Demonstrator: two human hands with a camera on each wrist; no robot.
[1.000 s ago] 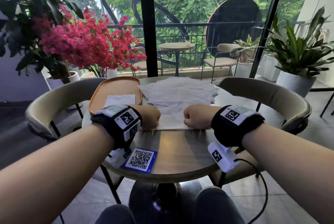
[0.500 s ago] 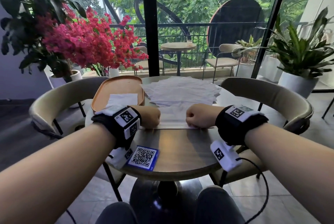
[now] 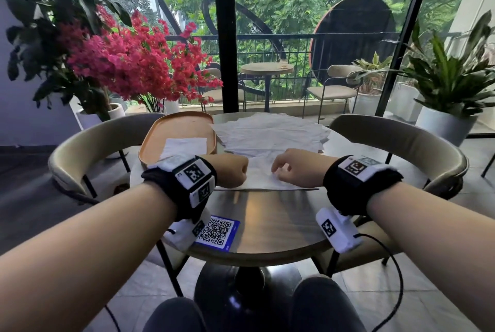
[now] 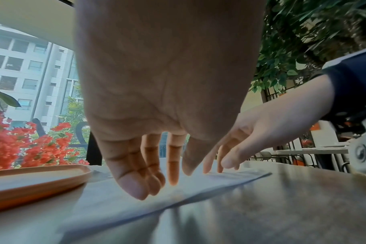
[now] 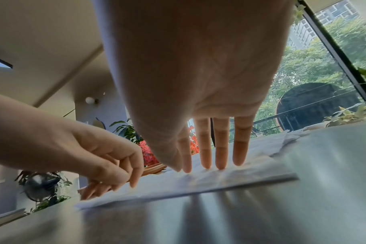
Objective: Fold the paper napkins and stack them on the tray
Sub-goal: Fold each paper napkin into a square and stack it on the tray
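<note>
A white napkin [image 3: 258, 177] lies flat on the round table [image 3: 270, 214] between my hands, its near edge a straight fold line. My left hand [image 3: 231, 171] presses its fingertips [image 4: 136, 189] down on the napkin's [image 4: 209, 184] left part, knuckles bent. My right hand [image 3: 284, 168] rests straight fingertips [image 5: 220, 165] on the right part of the napkin [image 5: 251, 175]. Neither hand lifts the paper. Behind lies a loose pile of unfolded napkins [image 3: 270, 133]. The orange oval tray [image 3: 176, 128] stands at the left with one folded napkin [image 3: 184, 145] on it.
A blue QR card [image 3: 217, 232] lies near the table's front edge. Beige curved chairs stand left [image 3: 88, 144] and right [image 3: 401, 139] of the table. Red flowers [image 3: 134, 64] and potted plants [image 3: 450, 82] stand beyond, before a glass wall.
My right hand has gone from a fist-like press to spread fingertips on the napkin. The left hand has stayed in place on the paper.
</note>
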